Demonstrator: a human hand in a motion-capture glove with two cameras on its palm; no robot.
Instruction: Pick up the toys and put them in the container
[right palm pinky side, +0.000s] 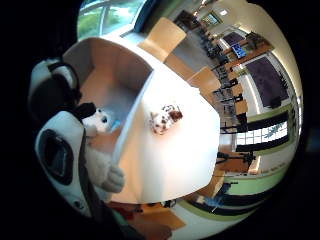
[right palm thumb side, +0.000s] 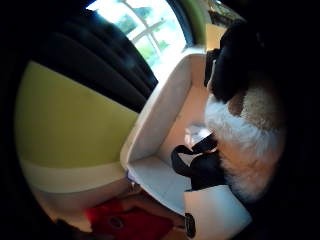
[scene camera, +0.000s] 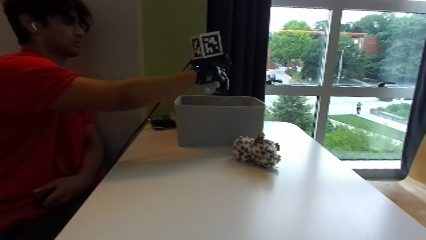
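Desk (scene camera: 219, 200): white, long, running toward a window.
Spotted plush toy (scene camera: 257, 150): white with brown patches, lying on the desk just in front of the container's near right corner, apart from it; also seen from the little-finger palm view (right palm pinky side: 165, 119).
Container (scene camera: 219, 120): grey fabric box, open top, standing on the desk past the spotted toy; its inside shows a pale floor (right palm thumb side: 165, 175).
Gloved right hand (scene camera: 210, 75): raised above the container's rear rim, arm outstretched, fingers curled around a fluffy white plush toy (right palm thumb side: 240, 150), which hangs over the container's opening (right palm pinky side: 102, 167).
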